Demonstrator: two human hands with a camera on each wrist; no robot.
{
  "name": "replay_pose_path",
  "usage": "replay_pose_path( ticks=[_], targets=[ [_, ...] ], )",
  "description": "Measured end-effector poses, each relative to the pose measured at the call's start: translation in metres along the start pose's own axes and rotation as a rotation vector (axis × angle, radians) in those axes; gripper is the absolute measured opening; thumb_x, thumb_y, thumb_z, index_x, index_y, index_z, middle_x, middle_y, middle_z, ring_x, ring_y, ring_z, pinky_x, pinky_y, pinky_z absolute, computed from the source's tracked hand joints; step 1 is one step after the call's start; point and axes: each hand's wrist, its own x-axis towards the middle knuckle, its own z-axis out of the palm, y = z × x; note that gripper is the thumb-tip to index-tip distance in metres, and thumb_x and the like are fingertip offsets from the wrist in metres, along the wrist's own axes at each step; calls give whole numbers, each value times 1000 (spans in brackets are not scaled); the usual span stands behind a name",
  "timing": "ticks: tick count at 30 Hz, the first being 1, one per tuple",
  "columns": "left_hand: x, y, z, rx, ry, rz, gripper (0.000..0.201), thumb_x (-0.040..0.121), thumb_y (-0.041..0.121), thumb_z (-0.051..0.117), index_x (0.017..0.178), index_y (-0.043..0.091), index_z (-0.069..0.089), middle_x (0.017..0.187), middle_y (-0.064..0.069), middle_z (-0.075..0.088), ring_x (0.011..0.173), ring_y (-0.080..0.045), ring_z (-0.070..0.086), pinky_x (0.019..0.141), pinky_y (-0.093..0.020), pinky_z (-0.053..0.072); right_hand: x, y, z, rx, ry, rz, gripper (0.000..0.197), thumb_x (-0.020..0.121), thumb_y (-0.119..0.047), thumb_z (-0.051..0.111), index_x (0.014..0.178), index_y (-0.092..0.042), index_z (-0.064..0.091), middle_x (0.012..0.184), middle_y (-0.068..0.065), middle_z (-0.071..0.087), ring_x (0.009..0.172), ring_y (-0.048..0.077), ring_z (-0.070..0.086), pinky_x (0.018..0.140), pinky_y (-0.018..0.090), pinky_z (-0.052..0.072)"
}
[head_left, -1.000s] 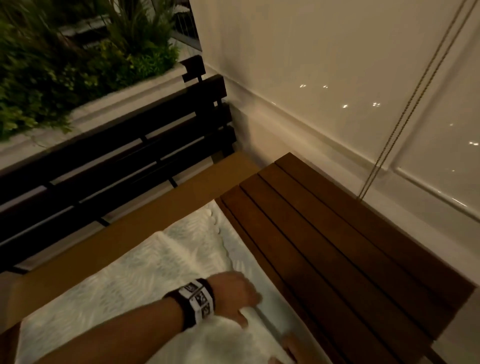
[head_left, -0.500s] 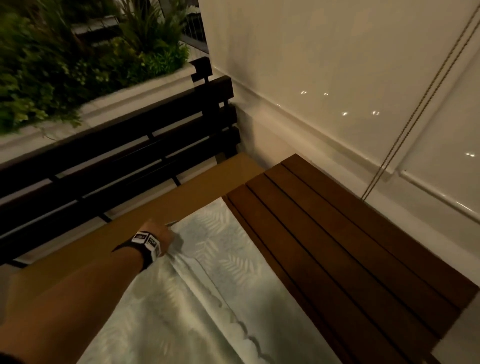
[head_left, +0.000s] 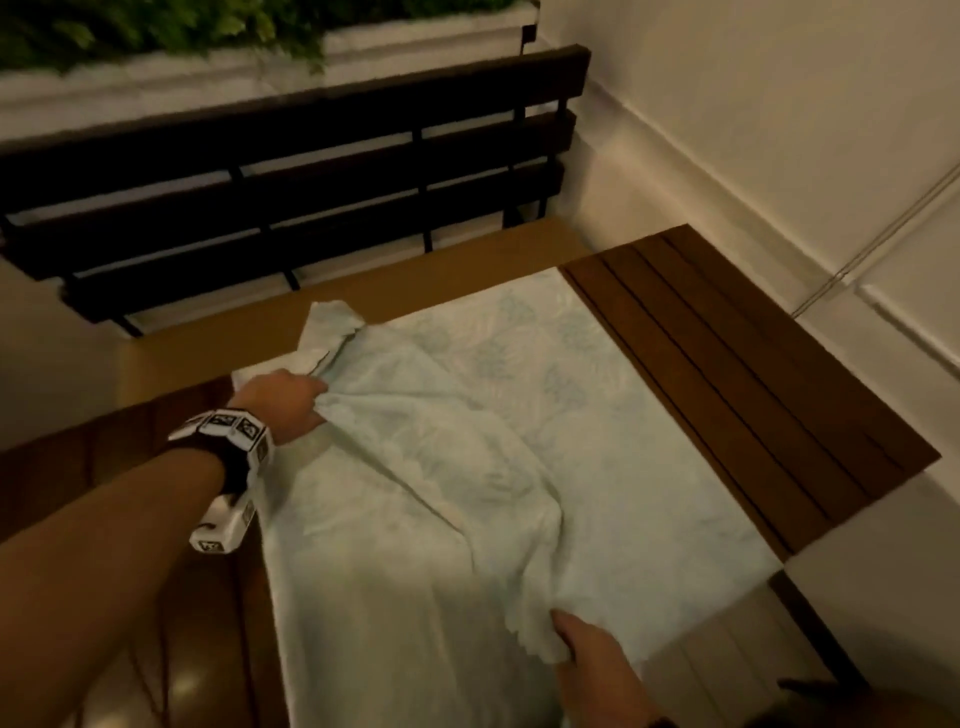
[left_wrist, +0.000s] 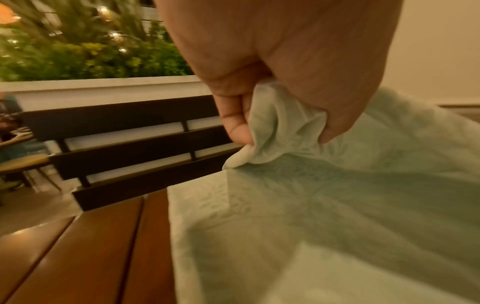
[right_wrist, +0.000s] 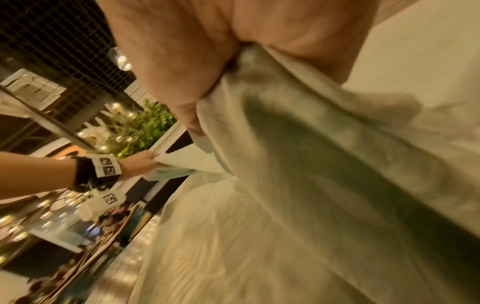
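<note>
A pale green cloth (head_left: 519, 467) with a faint leaf pattern lies across a slatted wooden table (head_left: 753, 374). My left hand (head_left: 291, 402) grips a bunched far corner of the cloth (left_wrist: 280, 127) and lifts it off the table. A raised fold runs from that corner toward my right hand (head_left: 587, 654), which grips the cloth's scalloped near edge (right_wrist: 259, 107) at the bottom of the head view. In the right wrist view my left hand (right_wrist: 137, 164) shows at left, holding its corner. Both wrists wear black bands with marker tags.
A dark slatted bench back (head_left: 311, 171) stands beyond the table's far edge, with a white ledge and green plants (head_left: 156, 26) behind it. A cream wall (head_left: 779, 78) with thin cords closes the right side. Bare wooden slats (left_wrist: 78, 246) show left of the cloth.
My left hand has taken hold of the cloth's far corner and pulled it up and back, raising a fold. My right hand now shows gripping the near edge. The view tilted down.
</note>
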Motion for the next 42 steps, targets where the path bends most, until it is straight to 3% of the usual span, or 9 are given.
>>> replay_pose_path(
  ticks=[2, 5, 10, 15, 19, 29, 34, 39, 42],
  targets=[
    [-25, -15, 11, -70, 13, -35, 28, 91, 46, 53, 106, 24, 61, 108, -9, 70, 99, -32, 65, 80, -37, 54, 1, -26, 18, 10, 20, -79, 25, 86, -26, 54, 100, -32, 74, 99, -11, 75, 99, -9, 65, 85, 3, 46],
    [-53, -27, 20, -142, -3, -96, 26, 89, 38, 56, 110, 23, 61, 109, -10, 69, 101, -35, 64, 80, -38, 52, 5, -57, 43, 63, -5, -139, 43, 76, -41, 43, 95, -18, 74, 93, -7, 74, 88, 3, 68, 82, 23, 53],
    [-88, -42, 48, -255, 18, -178, 20, 88, 39, 55, 95, 22, 63, 98, -12, 70, 92, -37, 65, 76, -40, 52, 29, -97, 63, 32, -151, -167, 20, 100, -28, 55, 83, -25, 65, 86, -6, 72, 86, 13, 68, 78, 30, 53],
    [-111, -66, 71, -286, 12, -231, 25, 89, 40, 56, 97, 18, 66, 93, -15, 71, 86, -39, 66, 73, -43, 55, 57, -124, 87, 15, -228, -245, 23, 99, -29, 56, 91, -12, 69, 75, -4, 68, 69, 10, 62, 69, 32, 50],
    [-134, -102, 84, -301, -9, -280, 22, 87, 44, 52, 90, 25, 62, 87, -12, 70, 80, -36, 67, 70, -41, 57, 59, -138, 118, -34, -289, -252, 15, 95, -20, 58, 92, -11, 70, 88, 7, 75, 82, 19, 70, 76, 39, 58],
    [-196, -239, 147, -235, -43, -258, 35, 89, 47, 49, 117, 29, 60, 107, -13, 69, 94, -35, 66, 77, -40, 53, 43, -230, 260, -112, -455, -266, 28, 100, -22, 52, 82, -2, 61, 68, 11, 60, 59, 15, 51, 56, 29, 40],
    [-231, -320, 175, -145, -30, -286, 31, 89, 49, 46, 103, 26, 61, 96, -9, 70, 85, -32, 67, 76, -39, 56, 27, -287, 349, -169, -535, -360, 41, 101, -23, 50, 61, -27, 41, 57, -7, 45, 48, 4, 39, 47, 19, 31],
    [-259, -373, 198, -64, -87, -384, 26, 90, 48, 52, 104, 26, 59, 108, -5, 68, 99, -28, 61, 87, -40, 46, 15, -324, 418, -126, -580, -342, 21, 102, -25, 49, 84, -15, 55, 64, -3, 51, 54, 14, 47, 51, 24, 38],
    [-278, -385, 213, -97, -96, -414, 24, 88, 43, 56, 102, 25, 60, 100, -4, 69, 89, -26, 63, 83, -40, 52, 8, -340, 436, -122, -630, -295, 22, 101, -35, 50, 112, -16, 55, 89, 8, 68, 76, 24, 65, 72, 33, 54]
  ],
)
